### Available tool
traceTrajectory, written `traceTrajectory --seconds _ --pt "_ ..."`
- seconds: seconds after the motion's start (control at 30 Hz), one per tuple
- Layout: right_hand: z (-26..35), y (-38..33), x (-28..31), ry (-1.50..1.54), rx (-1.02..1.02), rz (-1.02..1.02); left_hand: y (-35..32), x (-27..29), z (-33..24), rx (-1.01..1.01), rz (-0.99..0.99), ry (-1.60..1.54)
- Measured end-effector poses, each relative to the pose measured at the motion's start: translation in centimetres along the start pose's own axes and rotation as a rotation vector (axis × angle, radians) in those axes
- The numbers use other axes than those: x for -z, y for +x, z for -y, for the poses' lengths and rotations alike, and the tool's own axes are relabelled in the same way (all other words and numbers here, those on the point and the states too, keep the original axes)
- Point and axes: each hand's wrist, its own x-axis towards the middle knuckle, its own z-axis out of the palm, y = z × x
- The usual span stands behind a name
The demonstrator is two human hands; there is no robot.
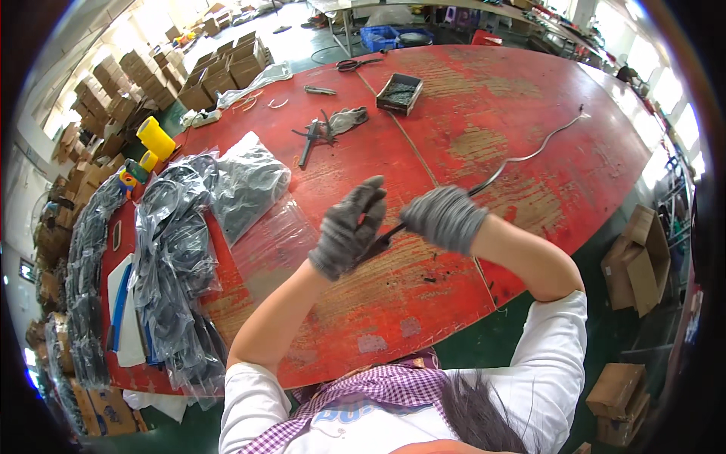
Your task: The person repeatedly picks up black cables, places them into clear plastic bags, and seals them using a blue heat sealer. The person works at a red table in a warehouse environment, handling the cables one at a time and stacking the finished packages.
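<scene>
My right hand (446,218), in a grey knit glove, is closed around a long thin black cord (493,176). From that hand the cord runs up and right in a wavy line across the red table (378,166). Toward my left hand (352,227), also gloved in grey, a thicker dark end (382,244) of it sticks out. The left hand is raised with its fingers stretched up and the thumb apart, and the dark end passes close by its palm. Whether the palm touches it is hidden.
Plastic-bagged black coils (174,219) and a clear bag (249,181) lie left. Farther off are a black-handled tool (308,144), an open box of small dark pieces (401,94) and scissors (358,64). Yellow rolls (156,138) stand at the left edge; cartons (637,257) sit right.
</scene>
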Motion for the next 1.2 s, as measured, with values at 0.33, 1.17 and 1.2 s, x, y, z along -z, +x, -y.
traceTrajectory --seconds 0.33,1.17,1.2 --pt "2.3 1.6 -6.2 0.534 -0.042 -0.381 -17.1 17.2 1.6 0.866 0.173 -1.131" --pt "-0.5 0.9 -17.3 0.311 -0.352 0.003 -27.4 32.3 -3.4 0.465 -0.470 -1.662" --pt "-0.1 0.5 -17.3 0.247 -0.303 0.033 -27.1 32.4 -4.1 0.431 -0.434 -1.588"
